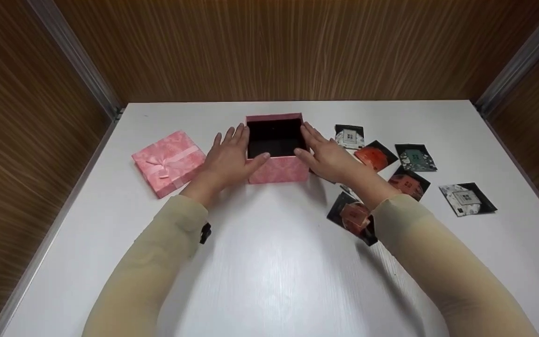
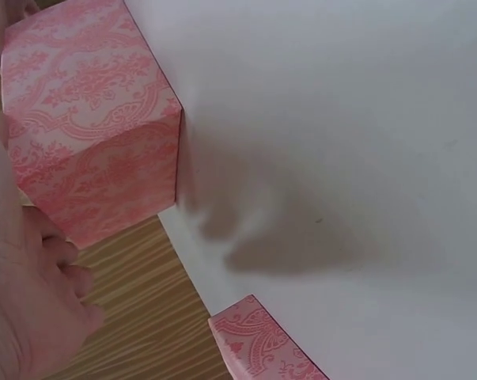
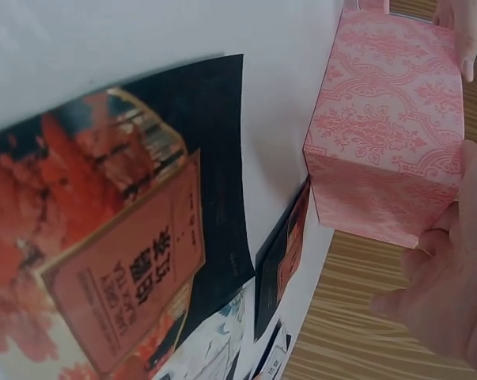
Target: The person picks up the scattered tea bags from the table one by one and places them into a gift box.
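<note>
A pink patterned gift box (image 1: 279,171) with a dark inside stands lidless between both hands. My left hand (image 1: 229,160) lies along its left wall, fingers extended and thumb at the near rim. On the opposite wall rests my right hand (image 1: 332,160), its fingers likewise stretched out, with the thumb by the near corner. In the left wrist view, the left hand (image 2: 32,285) runs along the upper edge of the box (image 2: 96,158). The matching lid (image 1: 169,164), with a ribbon bow on top, lies left of the left hand.
Several tea sachets are spread on the white table (image 1: 269,262) to the right, some under the right forearm. One sachet (image 3: 127,269) reads Earl Grey black tea. Others are a green one (image 1: 416,157) and a white one (image 1: 467,199). Wood-grain panels (image 1: 269,51) enclose the table.
</note>
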{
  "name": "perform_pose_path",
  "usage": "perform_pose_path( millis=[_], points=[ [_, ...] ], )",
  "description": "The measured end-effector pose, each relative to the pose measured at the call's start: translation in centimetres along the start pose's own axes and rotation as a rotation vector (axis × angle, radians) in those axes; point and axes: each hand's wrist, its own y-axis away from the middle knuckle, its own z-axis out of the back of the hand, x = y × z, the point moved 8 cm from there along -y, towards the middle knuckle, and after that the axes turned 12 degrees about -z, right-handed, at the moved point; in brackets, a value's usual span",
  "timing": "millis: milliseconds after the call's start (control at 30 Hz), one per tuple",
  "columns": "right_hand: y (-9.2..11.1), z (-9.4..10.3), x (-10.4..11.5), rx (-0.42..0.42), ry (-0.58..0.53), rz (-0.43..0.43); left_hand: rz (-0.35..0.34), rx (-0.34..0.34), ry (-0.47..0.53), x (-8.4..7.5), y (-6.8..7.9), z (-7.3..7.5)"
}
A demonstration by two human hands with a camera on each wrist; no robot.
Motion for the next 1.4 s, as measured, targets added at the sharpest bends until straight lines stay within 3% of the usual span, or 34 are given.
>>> perform_pose_path(
  millis=[300, 700, 1400],
  points=[
    [0.7, -0.2, 0.0, -0.010, -0.006, 0.007, -0.026, 0.016, -0.025, -0.5, 0.3, 0.2],
    [2.4, -0.4, 0.5, -0.029, -0.014, 0.074, -0.031, 0.039, -0.039, -1.4, 1.8, 0.2],
    [5.2, -1.2, 0.8, -0.051, 0.012, 0.101, -0.057, 0.036, -0.099, -2.9, 3.9, 0.1]
  ],
)
